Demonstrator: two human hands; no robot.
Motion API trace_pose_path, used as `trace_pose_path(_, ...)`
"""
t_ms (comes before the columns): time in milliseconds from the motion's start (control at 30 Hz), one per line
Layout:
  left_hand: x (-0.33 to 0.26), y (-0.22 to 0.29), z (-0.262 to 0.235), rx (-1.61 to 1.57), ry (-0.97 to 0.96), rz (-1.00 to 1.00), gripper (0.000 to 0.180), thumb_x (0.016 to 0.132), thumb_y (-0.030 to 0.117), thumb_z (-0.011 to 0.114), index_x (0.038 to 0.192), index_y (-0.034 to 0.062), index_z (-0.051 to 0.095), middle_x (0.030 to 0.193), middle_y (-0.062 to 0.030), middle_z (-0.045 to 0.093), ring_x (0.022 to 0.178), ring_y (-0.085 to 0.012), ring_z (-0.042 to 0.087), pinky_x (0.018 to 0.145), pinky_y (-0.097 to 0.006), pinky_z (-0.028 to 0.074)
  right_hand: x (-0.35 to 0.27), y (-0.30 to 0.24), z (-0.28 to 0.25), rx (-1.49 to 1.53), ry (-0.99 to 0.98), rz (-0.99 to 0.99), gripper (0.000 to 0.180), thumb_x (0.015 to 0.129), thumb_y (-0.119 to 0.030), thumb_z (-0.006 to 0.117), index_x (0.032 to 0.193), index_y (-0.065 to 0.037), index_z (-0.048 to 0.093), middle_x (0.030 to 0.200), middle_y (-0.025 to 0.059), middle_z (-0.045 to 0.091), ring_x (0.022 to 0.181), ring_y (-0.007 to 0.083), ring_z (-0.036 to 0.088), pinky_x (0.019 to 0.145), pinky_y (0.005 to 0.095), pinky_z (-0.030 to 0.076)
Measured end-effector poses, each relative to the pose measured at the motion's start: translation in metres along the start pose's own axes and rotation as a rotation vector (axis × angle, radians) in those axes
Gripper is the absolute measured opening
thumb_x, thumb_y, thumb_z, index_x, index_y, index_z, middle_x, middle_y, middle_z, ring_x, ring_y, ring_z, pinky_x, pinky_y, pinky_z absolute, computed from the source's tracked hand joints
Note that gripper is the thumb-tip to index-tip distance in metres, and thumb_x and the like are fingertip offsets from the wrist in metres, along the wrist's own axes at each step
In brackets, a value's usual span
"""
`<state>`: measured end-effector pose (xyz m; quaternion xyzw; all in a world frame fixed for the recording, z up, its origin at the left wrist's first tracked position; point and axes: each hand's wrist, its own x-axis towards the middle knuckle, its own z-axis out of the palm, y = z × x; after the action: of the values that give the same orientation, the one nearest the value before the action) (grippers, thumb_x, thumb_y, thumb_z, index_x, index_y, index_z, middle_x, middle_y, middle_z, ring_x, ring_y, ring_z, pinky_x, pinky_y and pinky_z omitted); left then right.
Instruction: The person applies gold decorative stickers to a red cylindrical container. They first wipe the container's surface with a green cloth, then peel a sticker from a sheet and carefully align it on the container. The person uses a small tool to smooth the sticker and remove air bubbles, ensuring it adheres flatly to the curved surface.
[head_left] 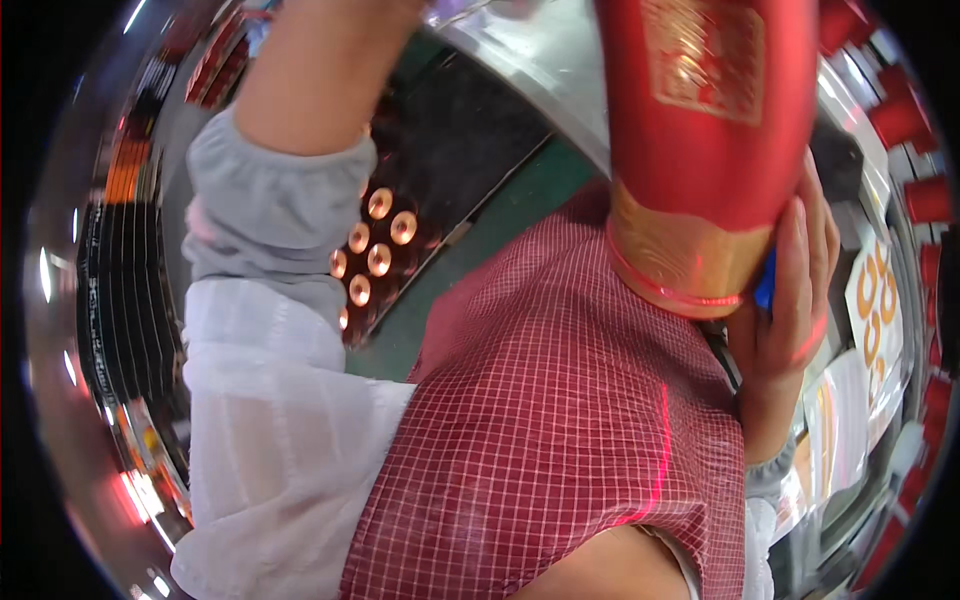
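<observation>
A large red bottle (710,150) with a gold base band and a square gold printed panel slants close in front of me, its upper end cut off by the top edge. My right hand (795,270) is closed against its right side near the base, the fingers lying along the surface. Something small and blue (765,280) shows between that hand and the bottle; I cannot tell what it is. My left forearm (325,70), in a grey sleeve cuff, reaches up past the top edge, so the left hand is out of sight.
Below the left forearm, several copper-coloured round pieces (380,260) sit in a dark tray. A shiny metal surface (530,70) lies at the top. Several red pieces (900,120) line the right rim, near white sheets with orange rings (875,310). A red light line crosses my checked apron (560,400).
</observation>
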<state>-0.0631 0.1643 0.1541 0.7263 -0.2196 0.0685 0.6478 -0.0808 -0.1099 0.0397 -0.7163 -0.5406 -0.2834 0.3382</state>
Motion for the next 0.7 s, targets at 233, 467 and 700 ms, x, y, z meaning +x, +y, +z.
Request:
trace_pose_path(233,-0.137,0.032,-0.105,0.128,0.005,-0.201,0.029,0.095,0.03,0.062,0.105,0.0024,0.061,0.091,-0.0024,0.064,0.076,-0.0113,0.061,0.062,-0.022,0.05,0.054,-0.012,0.085,0.226,-0.278,-0.118,0.061,0.068,0.004,0.071,0.127,-0.003,0.057,0.135,0.0168,0.054,0.121,0.0367,0.053,0.099,0.0422,0.045)
trace_pose_path(467,-0.296,-0.142,-0.162,1.088,0.625,-0.395,0.03,0.085,0.033,0.067,0.089,0.0039,0.06,0.089,-0.0134,0.063,0.082,-0.0306,0.06,0.072,-0.039,0.048,0.088,-0.013,0.153,0.064,-0.459,0.072,0.066,0.066,0.008,0.072,0.128,-0.008,0.057,0.136,0.0155,0.052,0.12,0.0361,0.052,0.099,0.0423,0.045)
trace_pose_path(700,-0.379,-0.332,-0.281,1.149,0.751,-0.87,0.03,0.086,0.028,0.065,0.099,0.0023,0.056,0.101,-0.0231,0.056,0.089,-0.0425,0.061,0.075,-0.049,0.051,0.123,-0.017,0.23,-0.236,-0.767,0.21,0.064,0.069,-0.007,0.076,0.129,-0.006,0.055,0.142,0.015,0.046,0.127,0.0354,0.045,0.103,0.046,0.039)
